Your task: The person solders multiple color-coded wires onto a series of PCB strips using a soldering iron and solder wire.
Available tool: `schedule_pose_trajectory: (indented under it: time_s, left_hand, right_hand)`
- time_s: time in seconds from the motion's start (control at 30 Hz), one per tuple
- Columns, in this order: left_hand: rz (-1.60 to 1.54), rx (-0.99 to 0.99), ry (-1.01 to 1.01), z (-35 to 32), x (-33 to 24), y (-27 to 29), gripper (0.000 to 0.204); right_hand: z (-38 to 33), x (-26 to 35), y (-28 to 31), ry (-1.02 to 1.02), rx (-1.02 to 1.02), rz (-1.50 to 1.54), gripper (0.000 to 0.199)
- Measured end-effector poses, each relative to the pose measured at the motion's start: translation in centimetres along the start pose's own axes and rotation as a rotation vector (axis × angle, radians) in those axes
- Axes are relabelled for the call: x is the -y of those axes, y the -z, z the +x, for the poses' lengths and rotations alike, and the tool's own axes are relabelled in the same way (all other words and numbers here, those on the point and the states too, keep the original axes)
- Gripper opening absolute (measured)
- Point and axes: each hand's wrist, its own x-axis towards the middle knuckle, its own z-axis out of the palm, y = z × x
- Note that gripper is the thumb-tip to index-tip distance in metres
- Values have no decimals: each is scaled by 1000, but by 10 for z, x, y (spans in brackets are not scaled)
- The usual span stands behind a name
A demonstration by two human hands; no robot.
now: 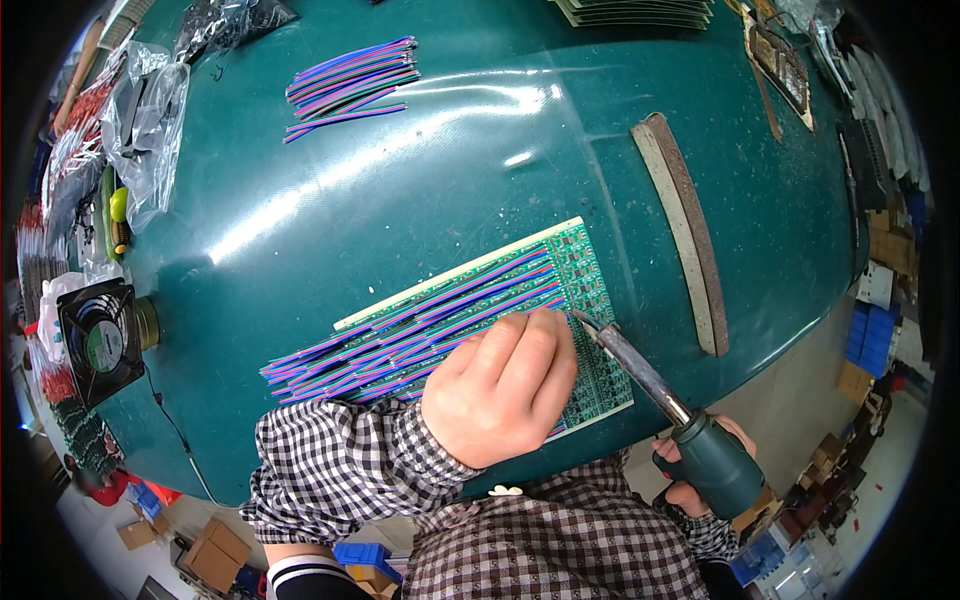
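Note:
A green circuit board panel [597, 270] with a pale edge strip lies slanted near the table's front edge. Blue, red and black ribbon wires [330, 362] lie in rows across it and stick out past its left end. Over the panel my left hand [505, 385] is closed, fingers curled down among the wire ends; whatever its fingertips pinch is hidden beneath them. My right hand [735, 435] is wrapped round the dark green handle of a soldering iron [640, 370]. The iron's bent tip points left and comes close to my left fingertips, at the board.
A bundle of cut ribbon wires [352, 85] lies at the back left. To the right is a long curved brown-grey strip [685, 235]. A black fan [100, 340] stands at the left edge, near plastic bags [145, 130]. Stacked boards [635, 10] sit at the back.

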Motion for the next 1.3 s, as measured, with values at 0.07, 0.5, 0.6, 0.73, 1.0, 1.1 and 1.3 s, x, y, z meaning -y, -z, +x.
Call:
schedule_pose_trajectory:
  time_s: [0.07,0.5,0.6,0.73,1.0,1.1,1.3]
  left_hand:
    - [2,3,-1,0,0,0,30]
    - [-2,7,3,2,-1,2,32]
    - [-13,26,14,2,-2,4,34]
    - [-9,29,11,2,-2,4,34]
    - [-5,28,14,3,-2,4,35]
    - [1,21,8,0,-2,2,33]
    - [-36,33,38,2,-4,7,35]
  right_hand:
    - [0,0,0,0,2,1,74]
    - [-13,-10,-8,1,-96,68,76]
    - [-15,-11,-10,-6,-143,86,76]
    - [-6,-9,-4,60,-83,86,75]
    - [6,14,-7,-16,-89,90,74]
    - [6,16,-10,-45,-150,111,75]
    - [1,-4,-3,55,-105,55,79]
